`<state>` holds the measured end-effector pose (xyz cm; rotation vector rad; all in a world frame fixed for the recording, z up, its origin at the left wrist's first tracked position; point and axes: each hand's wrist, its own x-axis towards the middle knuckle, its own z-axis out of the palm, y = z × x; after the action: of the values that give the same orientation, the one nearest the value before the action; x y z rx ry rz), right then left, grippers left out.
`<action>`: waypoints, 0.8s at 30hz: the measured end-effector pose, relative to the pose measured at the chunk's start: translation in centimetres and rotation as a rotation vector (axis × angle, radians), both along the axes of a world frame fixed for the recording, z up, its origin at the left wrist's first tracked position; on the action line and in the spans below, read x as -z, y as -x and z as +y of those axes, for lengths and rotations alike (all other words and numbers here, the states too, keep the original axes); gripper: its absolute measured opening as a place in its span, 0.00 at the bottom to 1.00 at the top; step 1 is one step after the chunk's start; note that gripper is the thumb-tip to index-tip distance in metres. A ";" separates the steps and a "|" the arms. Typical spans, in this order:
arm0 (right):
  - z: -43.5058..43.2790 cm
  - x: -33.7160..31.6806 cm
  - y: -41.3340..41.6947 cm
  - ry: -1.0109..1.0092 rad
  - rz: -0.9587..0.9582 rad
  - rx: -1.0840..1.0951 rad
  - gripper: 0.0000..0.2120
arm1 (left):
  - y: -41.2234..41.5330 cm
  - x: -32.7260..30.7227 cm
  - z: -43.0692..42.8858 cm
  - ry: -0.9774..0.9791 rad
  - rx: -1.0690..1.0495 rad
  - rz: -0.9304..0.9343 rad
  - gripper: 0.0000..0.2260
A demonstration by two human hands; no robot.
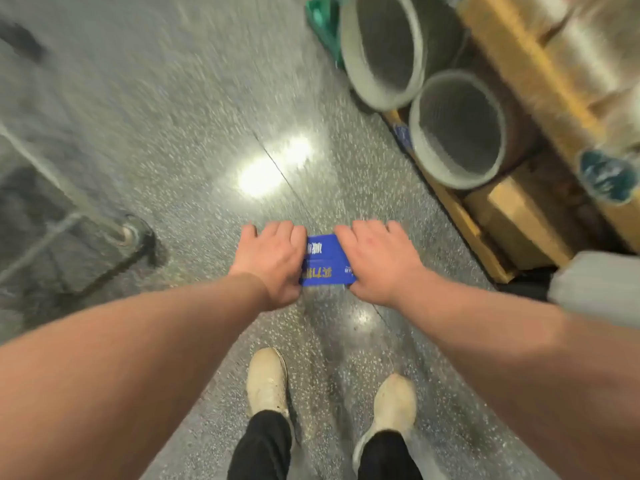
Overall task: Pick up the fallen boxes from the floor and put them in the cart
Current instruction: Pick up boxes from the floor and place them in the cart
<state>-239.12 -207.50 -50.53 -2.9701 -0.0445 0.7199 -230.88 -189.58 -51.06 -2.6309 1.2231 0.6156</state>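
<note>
A small blue box with white and yellow print is held between both hands over the speckled grey floor, ahead of my feet. My left hand grips its left end and my right hand grips its right end, fingers curled over the far edge. Most of the box is covered by the hands. At the left edge stands the cart, a blurred metal frame with a caster wheel on the floor.
To the right, two large grey tubes lie beside a wooden pallet loaded with wrapped goods. A green object sits at the top. My two light shoes stand below the box.
</note>
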 end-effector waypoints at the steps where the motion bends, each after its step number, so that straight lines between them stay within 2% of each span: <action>1: 0.4 -4.0 -0.8 0.000 -0.007 -0.008 0.29 | -0.7 -4.0 0.6 0.005 -0.007 -0.007 0.22; 5: 2.1 -21.7 -3.7 0.018 -0.100 -0.044 0.30 | -3.4 -22.1 2.7 0.046 -0.045 -0.038 0.19; 8: 3.6 -35.2 -5.6 0.024 -0.147 -0.076 0.31 | -4.4 -35.7 4.7 0.075 -0.098 -0.109 0.21; 13: 7.1 -53.0 -7.9 0.030 -0.307 -0.210 0.31 | -3.8 -53.1 9.6 0.155 -0.238 -0.270 0.22; 19: 13.6 -64.2 -10.3 0.037 -0.464 -0.426 0.34 | -1.8 -64.9 16.8 0.181 -0.384 -0.454 0.21; 24: 20.2 -68.5 -12.4 0.018 -0.570 -0.564 0.36 | -1.2 -68.8 23.6 0.192 -0.497 -0.555 0.25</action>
<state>-226.68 -187.27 18.02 -3.0762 -0.9328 -0.1316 -229.64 -166.01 17.78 -2.9757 0.4906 -0.1958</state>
